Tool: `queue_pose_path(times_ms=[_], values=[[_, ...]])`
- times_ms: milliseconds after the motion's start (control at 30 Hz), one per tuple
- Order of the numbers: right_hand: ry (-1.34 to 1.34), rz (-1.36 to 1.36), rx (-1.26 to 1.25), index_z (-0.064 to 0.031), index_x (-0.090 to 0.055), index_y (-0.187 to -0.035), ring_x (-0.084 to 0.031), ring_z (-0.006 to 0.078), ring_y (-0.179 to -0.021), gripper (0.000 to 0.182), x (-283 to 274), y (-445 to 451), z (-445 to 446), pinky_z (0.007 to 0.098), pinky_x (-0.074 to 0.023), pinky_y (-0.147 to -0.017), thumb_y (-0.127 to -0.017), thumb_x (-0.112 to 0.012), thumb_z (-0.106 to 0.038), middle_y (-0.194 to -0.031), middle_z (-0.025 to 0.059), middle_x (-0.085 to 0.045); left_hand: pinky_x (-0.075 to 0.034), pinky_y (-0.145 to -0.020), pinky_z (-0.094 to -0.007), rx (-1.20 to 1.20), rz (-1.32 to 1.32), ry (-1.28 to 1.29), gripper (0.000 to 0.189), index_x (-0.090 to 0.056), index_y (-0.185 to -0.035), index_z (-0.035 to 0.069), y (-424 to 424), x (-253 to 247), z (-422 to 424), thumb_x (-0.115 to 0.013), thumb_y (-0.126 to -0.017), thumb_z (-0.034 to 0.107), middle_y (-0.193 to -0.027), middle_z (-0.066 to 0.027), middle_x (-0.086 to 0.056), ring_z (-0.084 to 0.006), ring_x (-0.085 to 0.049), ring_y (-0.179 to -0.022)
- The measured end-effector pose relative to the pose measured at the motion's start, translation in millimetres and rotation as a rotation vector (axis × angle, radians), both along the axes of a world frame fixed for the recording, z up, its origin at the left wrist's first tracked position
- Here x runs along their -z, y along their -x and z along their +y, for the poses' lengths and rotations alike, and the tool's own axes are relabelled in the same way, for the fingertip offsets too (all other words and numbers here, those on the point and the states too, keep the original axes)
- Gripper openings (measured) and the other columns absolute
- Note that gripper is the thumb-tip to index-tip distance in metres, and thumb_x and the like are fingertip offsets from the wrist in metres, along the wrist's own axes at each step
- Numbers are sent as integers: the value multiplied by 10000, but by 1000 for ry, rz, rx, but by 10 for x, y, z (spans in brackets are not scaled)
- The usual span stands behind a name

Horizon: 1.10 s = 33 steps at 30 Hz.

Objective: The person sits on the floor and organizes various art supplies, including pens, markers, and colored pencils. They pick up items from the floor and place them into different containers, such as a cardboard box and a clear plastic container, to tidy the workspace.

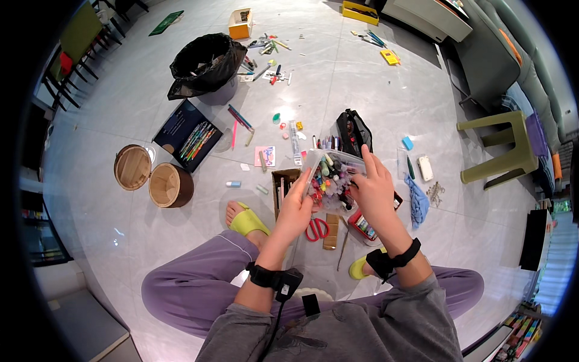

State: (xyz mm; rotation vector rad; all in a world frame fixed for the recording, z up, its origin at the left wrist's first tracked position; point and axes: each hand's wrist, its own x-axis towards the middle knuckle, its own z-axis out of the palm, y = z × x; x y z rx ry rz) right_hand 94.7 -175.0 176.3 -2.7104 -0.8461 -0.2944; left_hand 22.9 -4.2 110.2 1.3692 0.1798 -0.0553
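A clear plastic box, filled with pens, markers and small colourful pieces, is held tilted above the floor in front of me. My left hand grips its left side, thumb near the rim. Over the right side is my right hand, index finger stretched out and the other fingertips bent in by a dark item; whether they pinch it I cannot tell. Below the box are red-handled scissors, a strip of cardboard and a red case of markers. A cardboard box is partly hidden behind my left hand.
A black mesh pencil case lies beyond the box. Left are a lidded wooden barrel, a dark pencil box and a bin with a black bag. Right are a blue cloth and a green stool.
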Motion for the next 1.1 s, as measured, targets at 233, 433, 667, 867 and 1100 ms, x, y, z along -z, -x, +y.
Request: queue_pose_path(times_ms=[233,433,667,867,1100], values=[[197,-47,-4,19,-617,-619,-429,291,-1158,106,78,-6,7,404,-346,-951,-613,-586,-83,-1319,212,-388,-362,-955,-317,11,-63,-295,561,-334,-1333,28,23,80,-17,-368,-776,-29,-1316,-226,-380,-301,-425,-1187],[180,-78,-120,13,-599,-666,-420,289,-1169,106,63,-56,-1,421,-330,-967,-642,-574,-87,-1329,199,-377,-395,-932,-319,-1,5,-108,556,-337,-1331,31,9,49,-21,-366,-779,-24,-1327,-224,-366,-310,-420,-1189],[251,-195,71,-9,-578,-680,-424,287,-1169,88,145,-6,73,428,-319,-976,-679,-562,-96,-1320,190,-389,-502,-801,-297,-24,-35,-204,559,-325,-1342,55,24,10,-59,-355,-791,-37,-1351,-215,-323,-285,-450,-1154],[287,-208,73,-11,-572,-698,-426,285,-1171,86,196,-25,53,419,-313,-984,-685,-555,-93,-1315,193,-395,-533,-754,-288,-11,-80,-243,579,-272,-1363,46,-4,15,-82,-294,-804,-104,-1308,-134,-337,-208,-538,-1003],[67,-216,-14,-14,-556,-834,-487,269,-1075,153,-138,10,-24,390,-372,-930,-692,-596,-52,-1187,172,-492,-530,-707,-279,-94,40,79,584,-221,-1387,77,-38,-42,16,-286,-827,-73,-1168,-117,-492,-180,-601,-855]])
